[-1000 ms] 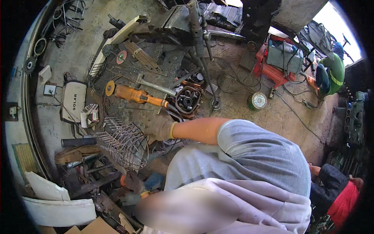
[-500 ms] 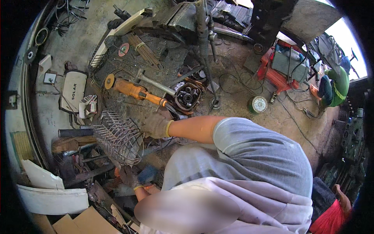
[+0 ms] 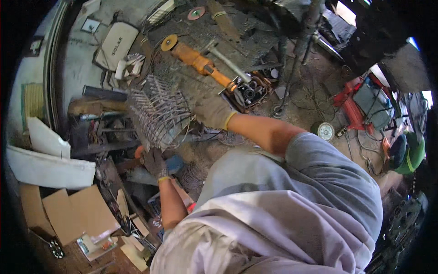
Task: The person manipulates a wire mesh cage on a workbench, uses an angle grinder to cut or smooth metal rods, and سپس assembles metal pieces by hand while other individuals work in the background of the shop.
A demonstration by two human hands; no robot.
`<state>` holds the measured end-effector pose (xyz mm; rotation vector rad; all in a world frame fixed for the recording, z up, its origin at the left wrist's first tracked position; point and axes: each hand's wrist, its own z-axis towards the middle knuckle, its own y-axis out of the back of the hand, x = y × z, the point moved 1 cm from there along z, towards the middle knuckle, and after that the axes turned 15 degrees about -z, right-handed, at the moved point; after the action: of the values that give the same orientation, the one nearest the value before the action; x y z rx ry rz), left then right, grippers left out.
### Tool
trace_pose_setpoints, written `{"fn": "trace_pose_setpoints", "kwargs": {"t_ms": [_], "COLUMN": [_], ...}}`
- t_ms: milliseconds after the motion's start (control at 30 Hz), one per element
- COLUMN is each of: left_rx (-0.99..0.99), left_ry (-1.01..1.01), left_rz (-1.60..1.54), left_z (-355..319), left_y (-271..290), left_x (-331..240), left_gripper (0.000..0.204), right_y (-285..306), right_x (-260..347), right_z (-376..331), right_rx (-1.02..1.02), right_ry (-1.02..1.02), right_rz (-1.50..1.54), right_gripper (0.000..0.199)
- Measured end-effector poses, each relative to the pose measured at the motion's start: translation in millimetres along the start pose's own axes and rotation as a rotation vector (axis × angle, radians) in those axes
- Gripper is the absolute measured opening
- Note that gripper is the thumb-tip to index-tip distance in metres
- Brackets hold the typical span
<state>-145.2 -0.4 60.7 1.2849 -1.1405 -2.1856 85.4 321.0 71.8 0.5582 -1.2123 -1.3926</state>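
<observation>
A cage-like bundle of bent grey metal rods (image 3: 159,109) sits left of the middle, tilted, with its curved loops toward me. My left hand (image 3: 155,162), in a dark glove with a yellow cuff, is closed at the bundle's near end. My right hand (image 3: 212,112), gloved in greyish brown, is curled close beside the bundle's right edge. Its fingertips are hidden, and I cannot make out what they hold. Beyond it lie an orange angle grinder (image 3: 191,57) with a yellowish disc and a long-handled hammer (image 3: 228,61), its handle reaching a container of metal parts (image 3: 251,93).
A dark pipe (image 3: 104,93) and a wooden block (image 3: 93,108) lie left of the bundle. Cardboard (image 3: 82,212) and white curved panels (image 3: 52,164) are nearer. Cables, a round tin (image 3: 325,131) and a red-framed machine (image 3: 353,105) stand right, near a person in green (image 3: 413,153).
The view has shifted and turned, so the scene sits higher and more to the right. My left forearm shows more. Both hands stay by the rod bundle.
</observation>
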Motion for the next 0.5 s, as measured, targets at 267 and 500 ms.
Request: {"fn": "trace_pose_setpoints", "kwargs": {"t_ms": [267,500], "left_rx": [-0.029,-0.115], "left_ry": [0.034,0.273], "left_rz": [0.071,0.011], "left_z": [-8.7,-9.9], "left_y": [15.0,7.1], "left_x": [-9.4,-31.9], "left_gripper": [0.04,0.047], "right_y": [-0.2,-9.5], "right_x": [9.4,7.2], "right_z": [2.1,-1.2], "right_rx": [0.009,-0.111], "right_ry": [0.028,0.025], "right_rz": [-0.028,-0.062], "right_gripper": [0.029,0.028]}}
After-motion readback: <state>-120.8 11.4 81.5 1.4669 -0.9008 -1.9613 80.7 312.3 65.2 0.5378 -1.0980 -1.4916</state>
